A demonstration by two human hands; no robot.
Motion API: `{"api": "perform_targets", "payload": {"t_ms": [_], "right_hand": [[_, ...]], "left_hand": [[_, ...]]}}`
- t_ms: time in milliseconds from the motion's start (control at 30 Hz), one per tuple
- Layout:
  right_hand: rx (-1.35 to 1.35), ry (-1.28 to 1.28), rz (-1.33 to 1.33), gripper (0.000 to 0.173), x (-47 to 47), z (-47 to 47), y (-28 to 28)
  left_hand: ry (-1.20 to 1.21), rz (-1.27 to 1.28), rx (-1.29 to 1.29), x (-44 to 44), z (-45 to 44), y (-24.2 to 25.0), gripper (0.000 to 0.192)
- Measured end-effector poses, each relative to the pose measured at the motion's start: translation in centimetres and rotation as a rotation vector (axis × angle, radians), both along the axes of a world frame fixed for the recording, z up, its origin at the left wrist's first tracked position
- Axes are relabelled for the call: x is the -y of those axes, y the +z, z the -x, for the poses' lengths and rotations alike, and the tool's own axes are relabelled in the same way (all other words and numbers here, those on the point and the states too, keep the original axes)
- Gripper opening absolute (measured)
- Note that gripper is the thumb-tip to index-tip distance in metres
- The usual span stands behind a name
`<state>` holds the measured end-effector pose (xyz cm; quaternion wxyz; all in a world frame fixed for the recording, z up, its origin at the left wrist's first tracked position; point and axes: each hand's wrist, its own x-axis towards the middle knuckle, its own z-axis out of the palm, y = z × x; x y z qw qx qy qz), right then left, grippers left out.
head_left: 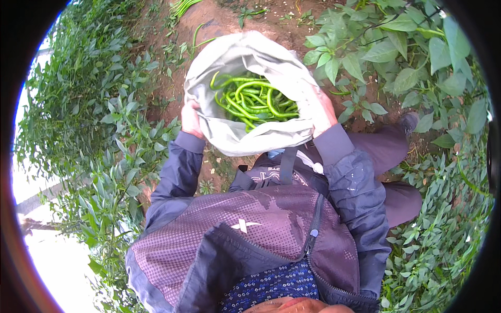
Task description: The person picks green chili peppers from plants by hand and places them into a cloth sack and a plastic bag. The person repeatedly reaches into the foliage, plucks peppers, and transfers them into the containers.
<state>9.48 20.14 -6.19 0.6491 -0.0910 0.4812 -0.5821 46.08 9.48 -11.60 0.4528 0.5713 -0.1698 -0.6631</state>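
Note:
A white woven sack (pixel 254 139) with its mouth wide open is held up before my chest. Inside it lies a heap of long, curled green chili peppers (pixel 254 98). My left hand (pixel 191 119) grips the sack's rim at the left of the picture, its fingertips partly hidden by the fabric. At the right side my right hand (pixel 324 111) holds the opposite rim, part of it behind or within the folded edge.
Leafy pepper plants (pixel 109 117) rise along the left, and more plants (pixel 391 51) stand at the right. Beyond the sack, a bunch of green peppers (pixel 184 7) lies on bare brown soil (pixel 219 17). My bent legs (pixel 385 150) extend to the right.

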Motion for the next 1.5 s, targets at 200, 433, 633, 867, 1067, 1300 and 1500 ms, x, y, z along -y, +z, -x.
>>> {"api": "perform_targets", "payload": {"t_ms": [200, 433, 633, 867, 1067, 1300, 1500], "right_hand": [[0.115, -0.058, 0.252, 0.034, -0.4, 0.3, 12.2], [-0.13, 0.153, 0.251, 0.031, -4.0, -6.6, 9.7], [-0.376, 0.26, 0.124, 0.034, -3.5, -6.0, 1.4], [-0.002, -0.165, 0.188, 0.025, -7.2, 0.5, 8.6], [-0.331, -0.205, 0.084, 0.029, -7.4, 1.9, 6.2], [-0.337, 0.069, 0.315, 0.054, -7.2, 1.4, 4.9], [-0.524, 0.177, 0.214, 0.038, -12.2, 13.1, 1.7]], "left_hand": [[-0.09, 0.238, 0.164, 3.3, 2.5, 13.2, 0.037], [-0.165, 0.507, 0.64, 10.0, -0.7, 10.9, 0.031], [-0.287, 0.12, 0.388, 14.1, 3.1, 1.6, 0.018], [-0.27, 0.107, 0.267, 6.4, 5.6, 13.1, 0.041], [-0.783, 0.265, 0.878, 2.1, 1.7, 13.8, 0.044], [-0.966, 0.875, 1.848, 0.1, 10.3, 18.6, 0.058], [-1.282, 1.498, 0.957, -6.9, 30.2, 22.9, 0.033]]}}
